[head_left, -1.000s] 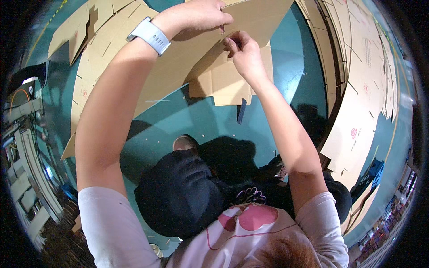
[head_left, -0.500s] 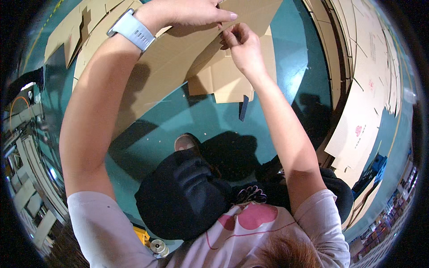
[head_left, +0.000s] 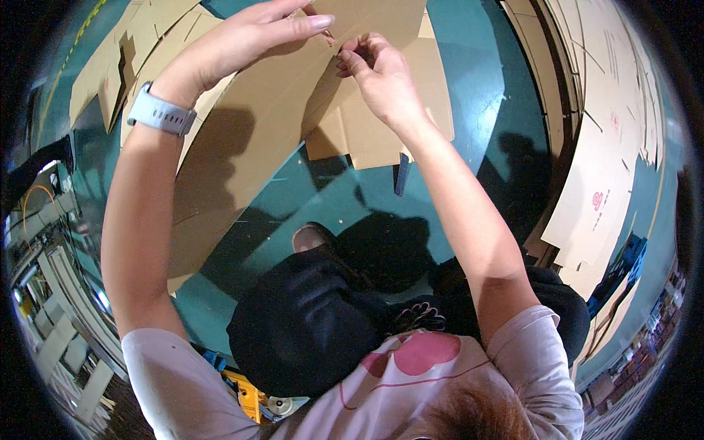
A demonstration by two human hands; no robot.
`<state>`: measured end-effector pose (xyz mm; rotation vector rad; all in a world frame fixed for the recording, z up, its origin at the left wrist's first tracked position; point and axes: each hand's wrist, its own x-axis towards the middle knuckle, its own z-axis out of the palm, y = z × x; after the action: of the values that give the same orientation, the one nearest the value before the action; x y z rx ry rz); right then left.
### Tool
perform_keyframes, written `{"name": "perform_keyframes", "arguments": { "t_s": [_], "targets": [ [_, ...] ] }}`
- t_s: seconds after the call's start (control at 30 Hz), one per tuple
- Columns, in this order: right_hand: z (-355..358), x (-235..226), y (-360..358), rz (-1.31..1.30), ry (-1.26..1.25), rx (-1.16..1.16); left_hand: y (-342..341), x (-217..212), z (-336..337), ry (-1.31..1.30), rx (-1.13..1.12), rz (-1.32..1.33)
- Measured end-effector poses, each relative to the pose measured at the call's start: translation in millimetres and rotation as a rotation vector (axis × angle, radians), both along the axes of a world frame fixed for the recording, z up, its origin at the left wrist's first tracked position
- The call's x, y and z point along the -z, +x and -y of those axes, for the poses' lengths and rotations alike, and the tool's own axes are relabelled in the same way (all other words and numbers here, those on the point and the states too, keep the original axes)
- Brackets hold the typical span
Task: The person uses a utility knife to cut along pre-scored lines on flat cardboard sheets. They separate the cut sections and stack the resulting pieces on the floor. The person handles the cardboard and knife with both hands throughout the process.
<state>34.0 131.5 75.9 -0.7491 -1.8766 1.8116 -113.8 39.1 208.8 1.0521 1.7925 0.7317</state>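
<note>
1. At the far left, a spread of flat cardboard blanks [head_left: 110, 66] lies on the teal floor [head_left: 484, 88], well apart from both hands.
2. The left hand [head_left: 242, 37] comes up from the lower left, a pale watch [head_left: 163, 114] on its wrist. Its fingers [head_left: 304, 23] are stretched out long and nearly straight, and they rest along the upper face of the big cardboard sheet [head_left: 249, 147]. The thumb is hidden behind the hand, so I cannot tell whether it pinches the board from below.
3. The big cardboard sheet is the thing in hand. It is held up in front of the person, its long axis running from the lower left, near the left elbow, up toward the upper right, where both hands meet at its top end. The work point thus lies straight ahead and above, about as near to one hand as to the other.
4. Just right of the left fingertips, the right hand [head_left: 381, 73] is curled tight, its fingertips [head_left: 350, 53] closed narrowly on a small edge or tab of the board. What exactly sits between them is too small to tell.
5. Below the right hand a smaller folded flap [head_left: 367, 132] hangs from the sheet, with a dark narrow strip [head_left: 400, 174] at its lower edge.
6. Farther right, more flat cardboard [head_left: 601, 169] is stacked along the floor, well clear of the right arm.
</note>
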Motion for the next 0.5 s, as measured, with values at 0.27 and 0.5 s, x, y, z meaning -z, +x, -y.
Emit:
{"name": "perform_keyframes", "arguments": {
  "t_s": [0.27,0.5],
  "targets": [
    [0,-5,2,0.02,-0.049,0.008,-1,8,-2,-0.002,0.028,0.065],
    [2,-3,0,-0.027,-0.104,0.034,-10,11,-10,0.072,0.181,-0.08]
  ]
}}
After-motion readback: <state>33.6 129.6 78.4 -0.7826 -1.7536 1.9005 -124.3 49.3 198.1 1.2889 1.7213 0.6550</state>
